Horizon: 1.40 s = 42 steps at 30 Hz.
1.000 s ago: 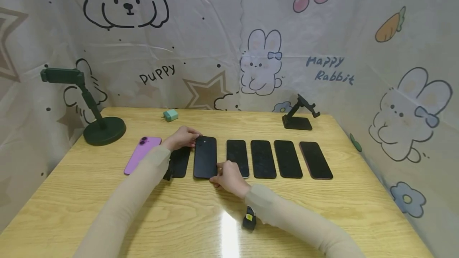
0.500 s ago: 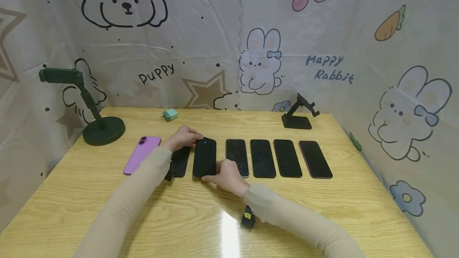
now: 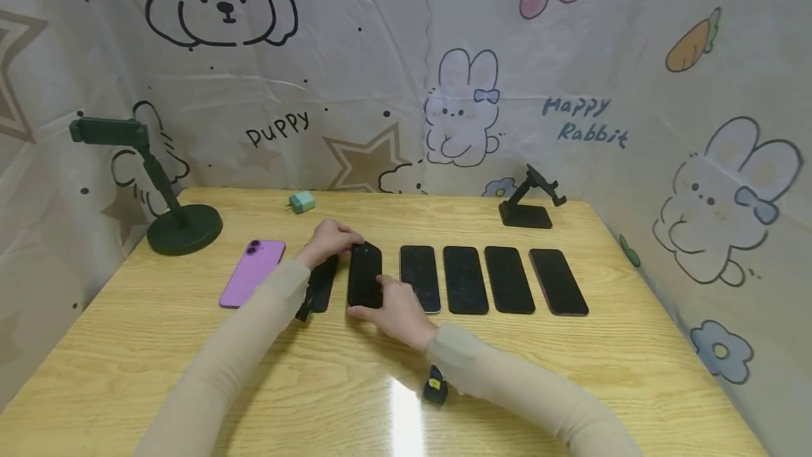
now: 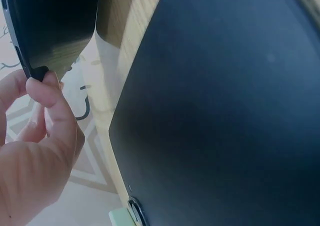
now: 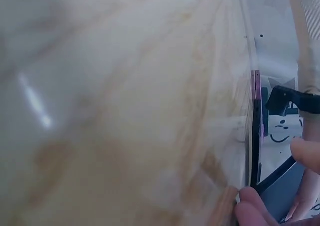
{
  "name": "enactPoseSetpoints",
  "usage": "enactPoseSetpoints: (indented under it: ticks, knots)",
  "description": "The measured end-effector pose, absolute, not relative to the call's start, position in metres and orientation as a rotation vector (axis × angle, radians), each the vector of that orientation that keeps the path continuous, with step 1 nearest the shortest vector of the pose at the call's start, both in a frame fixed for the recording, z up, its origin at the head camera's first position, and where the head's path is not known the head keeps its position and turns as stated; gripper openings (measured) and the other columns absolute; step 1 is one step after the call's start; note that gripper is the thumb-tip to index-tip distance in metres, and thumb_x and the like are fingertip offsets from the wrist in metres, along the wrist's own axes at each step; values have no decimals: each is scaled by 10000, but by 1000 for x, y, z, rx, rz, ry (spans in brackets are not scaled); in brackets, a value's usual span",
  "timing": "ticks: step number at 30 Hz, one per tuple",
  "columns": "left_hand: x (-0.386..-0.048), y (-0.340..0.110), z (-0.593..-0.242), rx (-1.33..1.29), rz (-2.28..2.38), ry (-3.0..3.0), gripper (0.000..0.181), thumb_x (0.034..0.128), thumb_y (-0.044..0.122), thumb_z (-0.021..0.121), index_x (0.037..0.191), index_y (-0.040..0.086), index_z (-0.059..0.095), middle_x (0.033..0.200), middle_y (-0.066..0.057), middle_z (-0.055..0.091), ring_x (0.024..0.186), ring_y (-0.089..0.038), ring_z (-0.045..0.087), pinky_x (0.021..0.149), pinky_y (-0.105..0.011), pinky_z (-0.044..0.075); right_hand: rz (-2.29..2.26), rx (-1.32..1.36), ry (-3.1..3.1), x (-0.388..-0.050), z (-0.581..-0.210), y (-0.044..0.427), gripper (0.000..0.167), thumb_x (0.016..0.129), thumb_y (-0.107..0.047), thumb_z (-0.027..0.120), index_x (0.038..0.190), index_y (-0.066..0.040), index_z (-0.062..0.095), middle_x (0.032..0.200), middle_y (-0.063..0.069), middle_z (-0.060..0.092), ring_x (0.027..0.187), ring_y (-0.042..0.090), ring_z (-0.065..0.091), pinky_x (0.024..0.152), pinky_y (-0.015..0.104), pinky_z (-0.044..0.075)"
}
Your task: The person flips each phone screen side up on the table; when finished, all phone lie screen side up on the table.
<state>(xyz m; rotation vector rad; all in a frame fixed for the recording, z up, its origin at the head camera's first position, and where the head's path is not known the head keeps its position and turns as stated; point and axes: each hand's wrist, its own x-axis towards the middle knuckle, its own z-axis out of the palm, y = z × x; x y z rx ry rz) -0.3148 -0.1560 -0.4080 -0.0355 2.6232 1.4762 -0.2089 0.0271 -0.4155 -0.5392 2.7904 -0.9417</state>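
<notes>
A black phone [image 3: 365,277] is tilted up off the table between my two hands. At its far left corner, my left hand [image 3: 328,238] pinches it between thumb and fingers; the left wrist view shows this corner grip on the phone's edge [image 4: 55,31]. My right hand [image 3: 401,312] grips the near end, thumb along the bottom edge and a finger at the right side. Just left lies another dark phone [image 3: 325,284], partly under my left wrist, and it fills much of the left wrist view. A purple phone [image 3: 254,270] lies further left, camera side up.
Several dark phones lie in a row to the right, the nearest being a black phone [image 3: 419,279]. A green phone stand [image 3: 184,230] is at the back left, a black phone stand [image 3: 525,216] at the back right. A mint charger plug [image 3: 302,202] sits near the back edge.
The black phone went from lying nearly flat to tilted, its left side raised and shifted slightly right. My right thumb slid left along its bottom edge; my left hand moved a little right with it.
</notes>
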Motion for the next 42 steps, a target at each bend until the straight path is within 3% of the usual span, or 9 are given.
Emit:
enactPoseSetpoints:
  ticks: [4,7,9,13,17,22,28,34,42]
  knots:
    - [-317,-154,-411,-40,1632,2446,346,955,236,579,1114,-61,659,728,46,576,661,-78,525,630,-211,448,-875,-684,2805,-205,-413,27,770,898,-486,625,1393,69,429,557,76,630,502,145,623,574,286,552]
    - [-321,-153,-417,4,1779,2257,369,992,247,508,1157,-63,621,827,11,608,729,-78,554,676,-206,474,-861,-793,2806,-202,-412,28,669,952,-408,576,1376,90,438,404,-23,485,291,75,407,384,209,415]
    - [-330,-157,-429,103,1844,2149,357,992,265,518,1158,-33,625,879,-21,627,760,-93,584,698,-217,501,-863,-852,2816,-200,-412,29,603,976,-356,550,1355,104,458,388,-54,438,269,34,337,358,180,373]
    - [-329,-156,-426,181,1794,2097,371,1019,261,462,1240,-21,557,1025,-74,616,852,-117,613,800,-282,537,-879,-910,2839,-197,-412,31,522,996,-283,520,1328,117,483,400,-49,430,283,16,301,386,162,370]
    - [-319,-150,-412,143,1679,2107,442,1053,256,353,1365,-48,432,1004,-49,595,805,-74,595,779,-270,526,-888,-950,2851,-196,-412,34,493,1002,-247,508,1320,128,484,421,-34,450,294,13,314,399,157,378]
    - [-316,-150,-411,220,1552,2093,529,1065,341,274,1490,28,304,1178,-169,603,861,-81,625,793,-262,531,-878,-983,2856,-195,-412,36,479,1006,-224,501,1317,139,479,461,-9,494,315,9,362,446,147,429]
    - [-319,-151,-417,298,1500,2088,542,1059,408,243,1492,95,333,1233,-186,564,944,-139,625,834,-274,529,-915,-1001,2837,-194,-412,39,474,1010,-206,495,1324,147,464,525,51,567,338,15,369,394,148,375]
    - [-318,-152,-419,280,1543,2042,544,1051,420,280,1477,89,359,1385,-221,442,1147,-239,552,1027,-381,447,-1038,-1008,2790,-195,-416,42,421,1008,-167,498,1317,118,480,870,134,716,574,34,608,523,140,462]
    - [-318,-153,-419,204,1625,2008,538,1040,403,360,1465,75,390,1395,-230,451,1161,-229,546,1080,-413,395,-1106,-994,2751,-194,-419,45,462,1007,-170,503,1351,130,438,954,164,723,755,138,704,622,176,525]
